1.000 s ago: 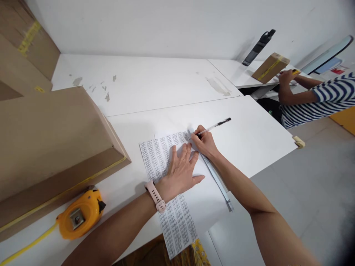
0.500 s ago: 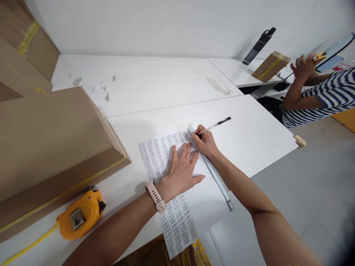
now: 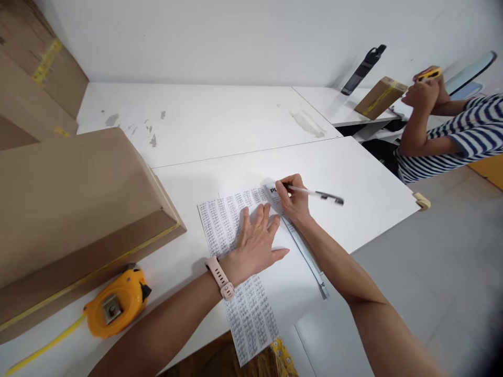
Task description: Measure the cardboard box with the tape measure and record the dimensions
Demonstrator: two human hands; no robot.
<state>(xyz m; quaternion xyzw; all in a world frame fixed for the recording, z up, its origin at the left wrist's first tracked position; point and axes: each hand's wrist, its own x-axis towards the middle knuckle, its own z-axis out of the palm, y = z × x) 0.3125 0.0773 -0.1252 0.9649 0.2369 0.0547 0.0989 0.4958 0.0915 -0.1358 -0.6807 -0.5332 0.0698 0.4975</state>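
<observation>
Gripping pen (image 3: 315, 193): right hand (image 3: 294, 201) | pen tail lower in view than before | left hand (image 3: 257, 238) flat on written sheet (image 3: 220, 225)

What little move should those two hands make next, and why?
Perhaps the right hand should bring the tip of the pen to a bare part of the paper: it grips the pen, the left hand lies spread on the paper, and the writing leaves blank space.

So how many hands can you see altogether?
4. The left hand rests spread on the marked paper; the right hand holds a pen. The co-worker's two hands are together at upper right, one partly hidden behind the other.
</observation>
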